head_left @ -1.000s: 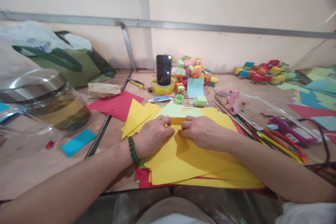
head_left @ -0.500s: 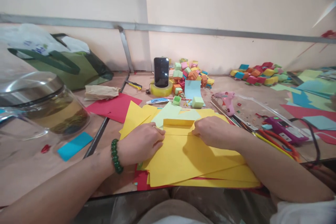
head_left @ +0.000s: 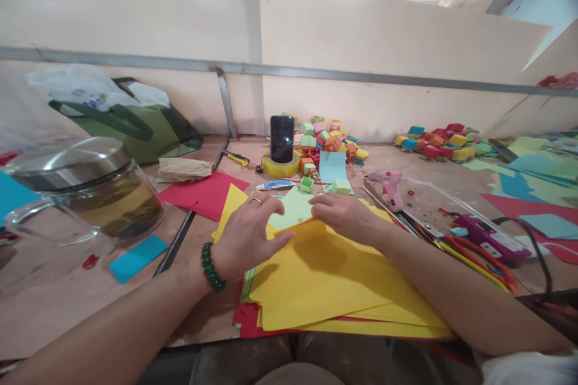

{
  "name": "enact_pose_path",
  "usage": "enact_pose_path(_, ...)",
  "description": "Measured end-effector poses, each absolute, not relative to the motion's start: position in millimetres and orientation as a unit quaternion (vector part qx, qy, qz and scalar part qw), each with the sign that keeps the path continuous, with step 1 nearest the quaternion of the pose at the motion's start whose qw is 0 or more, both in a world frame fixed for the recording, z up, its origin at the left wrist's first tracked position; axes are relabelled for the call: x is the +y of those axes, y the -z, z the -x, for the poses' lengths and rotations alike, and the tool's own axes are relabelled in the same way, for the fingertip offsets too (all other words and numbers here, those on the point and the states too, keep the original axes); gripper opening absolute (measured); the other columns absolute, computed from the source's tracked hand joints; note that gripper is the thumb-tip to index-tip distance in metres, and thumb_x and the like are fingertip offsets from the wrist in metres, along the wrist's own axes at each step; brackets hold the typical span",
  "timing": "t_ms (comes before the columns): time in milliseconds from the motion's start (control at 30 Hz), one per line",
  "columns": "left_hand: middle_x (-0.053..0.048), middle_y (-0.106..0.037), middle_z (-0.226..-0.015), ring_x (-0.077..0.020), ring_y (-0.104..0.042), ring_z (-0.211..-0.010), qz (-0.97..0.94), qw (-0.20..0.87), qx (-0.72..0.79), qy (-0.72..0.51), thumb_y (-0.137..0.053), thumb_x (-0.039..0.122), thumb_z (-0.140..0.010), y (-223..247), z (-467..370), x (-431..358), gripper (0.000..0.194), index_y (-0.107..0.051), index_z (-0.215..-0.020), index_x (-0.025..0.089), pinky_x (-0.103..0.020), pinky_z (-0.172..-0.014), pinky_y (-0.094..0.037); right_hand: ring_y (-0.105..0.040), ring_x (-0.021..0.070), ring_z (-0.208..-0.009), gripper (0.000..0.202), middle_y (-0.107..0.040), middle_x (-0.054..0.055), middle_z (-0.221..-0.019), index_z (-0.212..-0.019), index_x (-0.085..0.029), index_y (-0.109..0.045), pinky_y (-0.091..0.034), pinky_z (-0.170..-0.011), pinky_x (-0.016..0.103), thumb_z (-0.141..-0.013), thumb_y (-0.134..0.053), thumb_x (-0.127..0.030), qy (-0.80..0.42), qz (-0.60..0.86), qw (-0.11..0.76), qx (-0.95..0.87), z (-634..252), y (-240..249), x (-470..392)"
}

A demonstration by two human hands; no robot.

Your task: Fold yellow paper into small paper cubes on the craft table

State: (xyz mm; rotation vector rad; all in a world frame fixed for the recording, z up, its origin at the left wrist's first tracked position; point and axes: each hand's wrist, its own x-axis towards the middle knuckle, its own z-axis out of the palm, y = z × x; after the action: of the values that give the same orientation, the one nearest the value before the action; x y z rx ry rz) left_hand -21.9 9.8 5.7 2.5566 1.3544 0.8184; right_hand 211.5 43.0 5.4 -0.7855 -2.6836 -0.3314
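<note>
Left end of the counter (head_left: pixel 49 307): lidded glass mug (head_left: pixel 121 195), then a blue strip (head_left: pixel 138 257) lying flat. Green bag (head_left: pixel 149 132) toward the far left corner, red sheet (head_left: pixel 208 192) nearer.

Left hand (head_left: pixel 241 237): fingers spread, thumb well apart from index, over the left part of the yellow sheet's far edge. Not clamped on anything; can't tell if the thumb touches.

Phone (head_left: pixel 282 138) upright at tape roll (head_left: pixel 280 166), far side.

Yellow sheet (head_left: pixel 325 280): top of the stack, mid-counter, close to the near edge. Far edge lifted a bit. Likely light, thin, moderately stiff; low slip, creases easily. Best hold: light pinch near both ends of the far edge, no hard squeeze.

Right hand (head_left: pixel 345 216): fingers together, seemingly pinching that far edge.

Pink glue gun (head_left: pixel 392 186) just right, purple power strip (head_left: pixel 492 239) toward the near right corner.
</note>
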Motion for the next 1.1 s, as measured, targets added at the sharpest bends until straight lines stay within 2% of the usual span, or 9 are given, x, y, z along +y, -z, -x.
enact_pose_path(67,-0.013,-0.066,-0.108,-0.0275,-0.059,-0.101,-0.849,0.131,0.432,-0.276,-0.062,0.041,-0.077,-4.5,20.1,8.3,0.048,-0.058,-0.117,0.015,-0.038,-0.086,-0.048,-0.062,0.0142,-0.078,0.022,-0.071,0.008,-0.098,-0.087,-0.018,-0.061,-0.044,-0.065,0.024,-0.092,-0.041,-0.009,0.166,0.206,0.2,-0.943,-208.2,-5.4,34.3)
enact_pose_path(133,-0.012,-0.067,-0.111,-0.0257,-0.061,-0.099,-0.853,0.226,0.404,-0.241,-0.052,0.039,-0.084,-3.7,17.1,5.3,0.046,-0.055,-0.125,0.016,-0.037,-0.087,-0.047,-0.061,0.0139,-0.074,0.02,-0.072,0.006,-0.088,-0.085,-0.017,-0.06,-0.044,-0.065,0.024,-0.093,-0.043,-0.011,0.188,0.187,0.249,-0.931,-203.8,-8.1,26.4)
enact_pose_path(267,-0.011,-0.066,-0.118,-0.0249,-0.061,-0.102,-0.837,0.312,0.385,-0.231,-0.044,0.036,-0.089,-3.0,10.1,-0.3,0.042,-0.054,-0.125,0.017,-0.036,-0.091,-0.045,-0.059,0.0133,-0.068,0.015,-0.069,0.002,-0.07,-0.077,-0.018,-0.057,-0.046,-0.063,0.023,-0.09,-0.051,-0.013,0.163,0.213,0.359,-0.894,-195.9,-9.7,23.9)
enact_pose_path(400,-0.006,-0.069,-0.099,-0.0221,-0.061,-0.092,-0.819,0.338,0.392,-0.248,-0.045,0.032,-0.088,0.0,4.3,-1.7,0.031,-0.059,-0.11,0.018,-0.034,-0.086,-0.047,-0.061,0.0152,-0.076,0.005,-0.07,0.004,-0.08,-0.088,-0.019,-0.058,-0.051,-0.072,0.028,-0.088,-0.055,-0.015,0.087,0.213,0.401,-0.887,-192.2,-2.8,27.1)
enact_pose_path(500,-0.006,-0.069,-0.096,-0.0214,-0.061,-0.093,-0.777,0.362,0.41,-0.311,-0.04,0.028,-0.088,3.4,1.2,-1.0,0.029,-0.059,-0.108,0.019,-0.034,-0.087,-0.048,-0.062,0.0214,-0.097,0.034,-0.065,0.013,-0.111,-0.114,-0.018,-0.053,-0.052,-0.082,0.037,-0.082,-0.063,-0.025,-0.038,0.313,0.428,-0.847,-191.4,2.1,26.6)
enact_pose_path(567,-0.007,-0.068,-0.104,-0.0218,-0.061,-0.098,-0.743,0.37,0.421,-0.366,-0.045,0.03,-0.087,4.7,0.2,-0.1,0.03,-0.06,-0.11,0.02,-0.034,-0.092,-0.046,-0.062,0.0224,-0.099,0.054,-0.059,0.016,-0.121,-0.126,-0.019,-0.045,-0.054,-0.078,0.038,-0.079,-0.067,-0.032,-0.175,0.379,0.418,-0.807,-191.7,3.3,26.6)
enact_pose_path(733,-0.009,-0.07,-0.103,-0.0244,-0.063,-0.098,-0.603,0.517,0.419,-0.44,-0.055,0.045,-0.081,1.7,1.2,3.7,0.038,-0.065,-0.105,0.017,-0.031,-0.081,-0.052,-0.066,0.0176,-0.075,0.057,-0.066,0.004,-0.084,-0.127,-0.018,-0.042,-0.053,-0.063,0.03,-0.077,-0.067,-0.034,-0.481,0.37,0.355,-0.711,-195.5,1.5,32.1)
enact_pose_path(900,-0.009,-0.073,-0.086,-0.0222,-0.068,-0.078,-0.523,0.676,0.384,-0.348,-0.075,0.043,-0.065,0.6,6.2,7.9,0.04,-0.07,-0.09,0.013,-0.027,-0.068,-0.052,-0.059,0.0135,-0.06,0.052,-0.063,-0.001,-0.073,-0.123,-0.021,-0.05,-0.047,-0.051,0.024,-0.078,-0.068,-0.04,-0.454,0.384,0.413,-0.69,-201.1,-2.3,36.7)
enact_pose_path(1100,-0.007,-0.074,-0.095,-0.0209,-0.068,-0.083,-0.545,0.677,0.37,-0.328,-0.076,0.047,-0.068,5.0,6.8,7.2,0.043,-0.071,-0.097,0.016,-0.028,-0.075,-0.053,-0.05,0.009,-0.052,0.046,-0.06,-0.002,-0.071,-0.12,-0.019,-0.053,-0.041,-0.046,0.021,-0.079,-0.067,-0.037,-0.39,0.382,0.409,-0.731,-198.3,-2.5,31.2)
